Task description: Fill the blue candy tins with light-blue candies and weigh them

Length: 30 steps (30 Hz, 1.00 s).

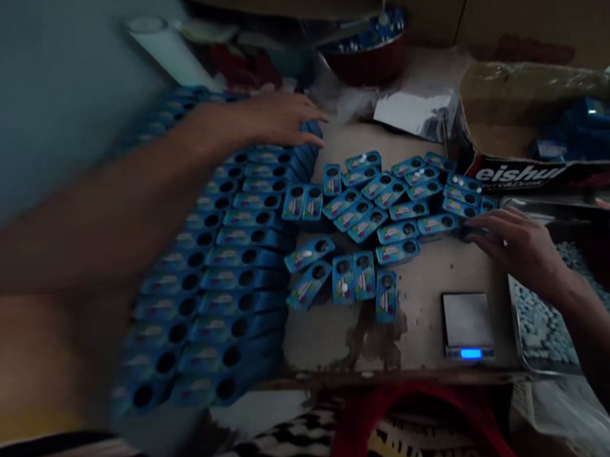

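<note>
Long rows of small blue boxes [258, 237], each with a dark round hole, stand at the left. My left hand [276, 119] reaches over their far end, its fingers and thumb either side of a blue box [310, 128]. Several more blue boxes [362, 213] lie scattered at angles over the middle of the table, some with small white pieces on top. At the right edge of this group, my right hand [520, 241] has its fingers closed on a dark blue box [472, 231], mostly hidden by the fingers.
A small digital scale [468, 323] with a lit display lies near the table's front edge. Right of it is a metal tray [522, 341] of small pale pieces. An open carton [523, 171] with blue packs stands behind; a red bowl [369, 63] is at the back.
</note>
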Each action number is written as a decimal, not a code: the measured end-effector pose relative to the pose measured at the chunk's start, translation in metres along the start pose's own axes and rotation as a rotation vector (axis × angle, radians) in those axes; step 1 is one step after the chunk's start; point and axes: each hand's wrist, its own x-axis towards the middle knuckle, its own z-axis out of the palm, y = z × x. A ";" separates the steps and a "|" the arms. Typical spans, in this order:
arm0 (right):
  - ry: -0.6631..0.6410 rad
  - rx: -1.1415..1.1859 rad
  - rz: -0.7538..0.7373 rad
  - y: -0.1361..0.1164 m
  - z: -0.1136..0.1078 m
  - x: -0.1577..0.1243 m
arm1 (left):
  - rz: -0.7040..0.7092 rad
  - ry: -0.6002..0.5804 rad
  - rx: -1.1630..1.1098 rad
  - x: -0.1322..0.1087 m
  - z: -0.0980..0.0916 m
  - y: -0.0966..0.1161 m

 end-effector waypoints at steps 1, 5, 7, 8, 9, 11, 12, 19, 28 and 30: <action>-0.016 0.053 0.030 -0.005 -0.001 -0.011 | 0.083 -0.102 0.012 -0.020 -0.006 0.009; -0.086 0.253 -0.022 -0.045 0.009 -0.040 | 0.264 -0.200 -0.051 -0.108 -0.032 0.071; -0.200 0.194 -0.145 -0.072 0.022 -0.038 | 0.243 -0.207 -0.090 -0.147 -0.036 0.105; -0.275 0.117 -0.200 -0.084 0.030 -0.033 | 0.216 -0.208 -0.109 -0.165 -0.036 0.118; -0.353 0.027 -0.239 -0.095 0.038 -0.025 | 0.189 -0.204 -0.127 -0.182 -0.036 0.128; -0.472 -0.138 -0.269 -0.108 0.051 -0.007 | 0.159 -0.167 -0.143 -0.214 -0.036 0.140; -0.505 -0.192 -0.271 -0.110 0.057 0.002 | 0.161 -0.155 -0.133 -0.229 -0.037 0.143; -0.511 -0.134 -0.119 -0.088 0.039 -0.003 | 0.186 0.083 0.071 -0.315 -0.053 0.185; -0.267 -0.241 0.365 -0.072 -0.009 -0.133 | 0.194 0.274 -0.029 -0.299 -0.003 0.278; -0.218 -0.190 0.390 -0.069 -0.006 -0.148 | 0.217 0.290 -0.027 -0.286 0.005 0.292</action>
